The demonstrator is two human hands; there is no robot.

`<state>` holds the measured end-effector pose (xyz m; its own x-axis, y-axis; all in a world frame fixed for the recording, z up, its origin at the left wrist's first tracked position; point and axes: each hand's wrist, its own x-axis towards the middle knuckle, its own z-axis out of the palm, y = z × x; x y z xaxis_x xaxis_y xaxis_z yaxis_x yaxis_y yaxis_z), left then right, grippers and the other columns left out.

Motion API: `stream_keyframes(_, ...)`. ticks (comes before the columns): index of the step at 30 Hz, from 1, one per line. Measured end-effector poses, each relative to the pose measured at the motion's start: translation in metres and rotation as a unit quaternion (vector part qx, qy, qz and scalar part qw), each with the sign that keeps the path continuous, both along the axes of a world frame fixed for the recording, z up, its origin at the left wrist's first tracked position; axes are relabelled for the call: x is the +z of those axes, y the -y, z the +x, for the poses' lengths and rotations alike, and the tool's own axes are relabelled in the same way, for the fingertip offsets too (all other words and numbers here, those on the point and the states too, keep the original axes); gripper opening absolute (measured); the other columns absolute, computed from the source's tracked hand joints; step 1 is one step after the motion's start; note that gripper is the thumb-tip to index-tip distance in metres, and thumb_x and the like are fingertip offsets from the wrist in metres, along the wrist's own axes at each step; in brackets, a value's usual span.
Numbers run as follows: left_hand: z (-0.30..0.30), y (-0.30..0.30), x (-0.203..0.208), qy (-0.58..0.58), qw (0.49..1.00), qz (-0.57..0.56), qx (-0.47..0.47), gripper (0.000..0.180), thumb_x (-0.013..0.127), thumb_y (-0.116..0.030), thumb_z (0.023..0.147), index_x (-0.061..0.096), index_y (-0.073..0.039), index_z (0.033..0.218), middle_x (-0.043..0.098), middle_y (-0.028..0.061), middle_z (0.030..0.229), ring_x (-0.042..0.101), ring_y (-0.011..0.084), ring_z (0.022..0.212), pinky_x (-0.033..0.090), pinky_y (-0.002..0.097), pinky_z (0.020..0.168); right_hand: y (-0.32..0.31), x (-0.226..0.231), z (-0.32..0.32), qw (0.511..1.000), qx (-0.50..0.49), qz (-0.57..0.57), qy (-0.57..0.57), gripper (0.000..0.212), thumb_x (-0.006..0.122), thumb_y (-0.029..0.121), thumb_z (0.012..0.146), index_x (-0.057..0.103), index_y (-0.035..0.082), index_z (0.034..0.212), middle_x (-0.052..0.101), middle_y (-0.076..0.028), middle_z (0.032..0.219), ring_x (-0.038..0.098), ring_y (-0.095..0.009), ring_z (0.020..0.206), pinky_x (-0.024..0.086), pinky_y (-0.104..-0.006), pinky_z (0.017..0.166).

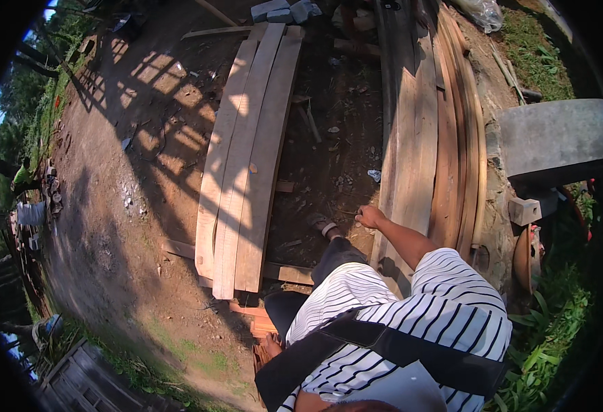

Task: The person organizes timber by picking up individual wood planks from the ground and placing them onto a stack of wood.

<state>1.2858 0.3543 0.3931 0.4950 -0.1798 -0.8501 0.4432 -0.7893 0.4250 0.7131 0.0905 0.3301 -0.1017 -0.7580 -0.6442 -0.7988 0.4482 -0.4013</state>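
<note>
My right hand (368,217) reaches forward low over the dirt, beside the near end of the long boards (411,178) on the right. Its fingers are closed; whatever is in them, if anything, is too small to name. Left of it, my sandalled foot (325,225) rests on the ground. What looks like my left hand (272,345) is low at my left side, by reddish-brown wood pieces (259,323); a black strap (370,333) hides its arm, and its fingers are unclear. Several pale sawn planks (246,165) lie side by side in front of me on crosswise timbers (294,274).
Grey blocks (281,10) sit beyond the planks. On the right are a concrete slab (555,134), a small hollow block (524,211) and green plants (548,343). Dirt ground (95,226) with slatted shadows stretches to the left. Dark weathered boards (102,378) lie at lower left.
</note>
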Motion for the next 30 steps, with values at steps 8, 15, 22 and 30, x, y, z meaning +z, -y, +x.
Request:
stream_keyframes(8,0.116,-0.013,-0.029,-0.067,0.991,-0.108,-0.049,0.032,0.056,-0.041,0.097,0.055,-0.010,0.106,0.058,0.0022,0.083,0.060,0.0164,0.070,0.048,0.0313,0.056,-0.164,-0.048,0.082,0.995,-0.042,0.001,-0.089,0.039,0.059,0.034,0.085,0.069,-0.001,0.099,0.069,-0.023,0.103,0.064,-0.042,0.102,0.050,-0.0462,0.089)
stream_keyframes(15,0.245,-0.042,-0.004,-0.197,0.972,-0.055,-0.112,0.034,0.045,-0.035,0.103,0.036,-0.017,0.076,0.038,-0.0007,0.063,0.047,0.0127,0.057,0.039,0.0299,0.051,-0.290,0.025,0.323,0.938,-0.317,-0.112,0.082,0.042,0.055,0.041,0.092,0.069,0.004,0.106,0.065,-0.024,0.115,0.061,-0.038,0.110,0.046,-0.0445,0.096)
stream_keyframes(22,0.344,-0.049,-0.006,-0.088,0.966,0.012,-0.244,0.044,0.049,-0.038,0.101,0.047,-0.006,0.131,0.064,0.0078,0.103,0.063,0.0229,0.091,0.048,0.0375,0.077,-0.424,0.046,0.343,0.930,-0.347,-0.106,0.061,0.043,0.061,0.045,0.087,0.070,0.005,0.098,0.069,-0.022,0.102,0.065,-0.038,0.100,0.050,-0.0447,0.087)
stream_keyframes(30,0.312,-0.009,0.028,-0.064,0.920,0.000,-0.386,0.040,0.057,-0.038,0.096,0.055,-0.007,0.121,0.064,0.0069,0.104,0.064,0.0212,0.089,0.049,0.0345,0.073,-0.531,0.011,0.417,0.895,-0.437,-0.073,0.055,0.032,0.064,0.032,0.089,0.070,0.001,0.090,0.069,-0.018,0.087,0.066,-0.034,0.087,0.050,-0.0405,0.083)
